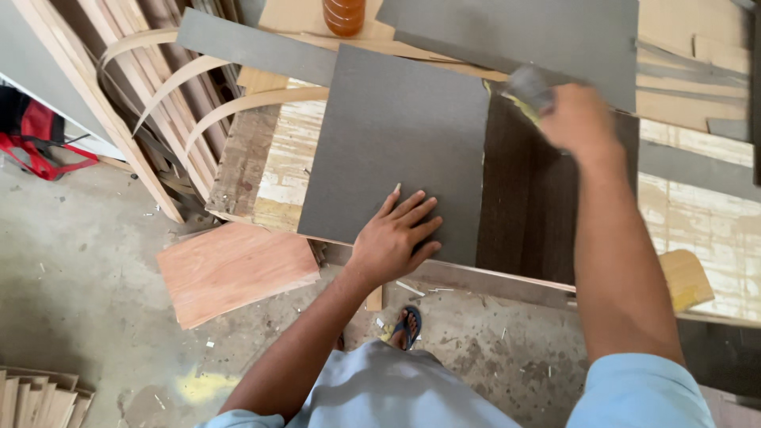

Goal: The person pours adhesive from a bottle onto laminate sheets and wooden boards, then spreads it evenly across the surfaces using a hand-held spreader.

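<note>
1. While I watch the head view, the biggest risk I see is on the worktable point(697, 230): the dark brown board point(531, 198) lies flat on it, just right of the grey laminate sheet point(396, 150), and both run up to the near edge. A hard push could shove either one off towards the floor.
2. The grey laminate sheet rests on the table, right edge touching or overlapping the dark board; I can't tell which. The left hand point(394, 238) lies flat on its near corner, fingers spread wide, holding nothing. If that pressure eases, I judge the sheet skates sideways and loses alignment.
3. The right hand point(579, 119) is closed round a grey, blurred tool point(529, 85) at the far end of the dark board, with a yellowish smear beside it. It looks like a spreader, not certain. Blur suggests fast motion; an overshoot could smear the grey sheet's face.
4. An orange-brown bottle point(344, 16) stands at the far edge on stacked sheets. A long stroke could knock it over.
5. A sandalled foot point(407, 325) sits under the table edge, beside scraps and a reddish plywood offcut point(238, 269). Anything sliding off lands there.
</note>
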